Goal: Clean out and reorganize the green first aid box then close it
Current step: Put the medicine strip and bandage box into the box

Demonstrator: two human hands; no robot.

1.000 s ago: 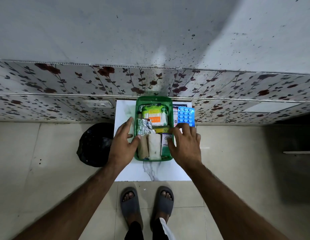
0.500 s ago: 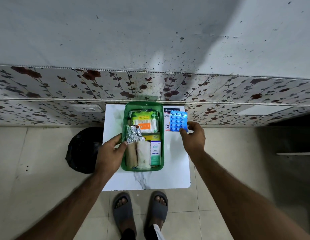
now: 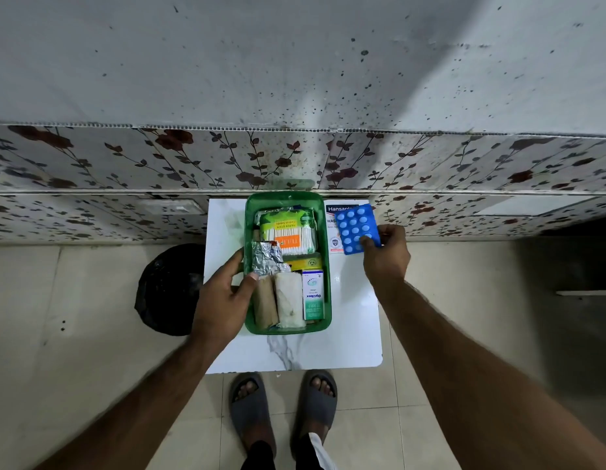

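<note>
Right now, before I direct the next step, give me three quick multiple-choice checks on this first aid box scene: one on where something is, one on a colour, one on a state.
1. Where is the blister pack?
A. Inside the green box
B. Held in the right hand, over the table right of the box
C. On the floor

2. What colour is the blister pack?
A. Blue
B. Red
C. Silver

3. What state is the green box in?
A. Open, with items inside
B. Closed
C. Open and empty

Answers:
1 B, the fingers pinch its lower corner outside the box rim.
2 A, blue with pale round tablets.
3 A, cotton swabs and bandage rolls show inside while the left hand grips its left wall.
</note>
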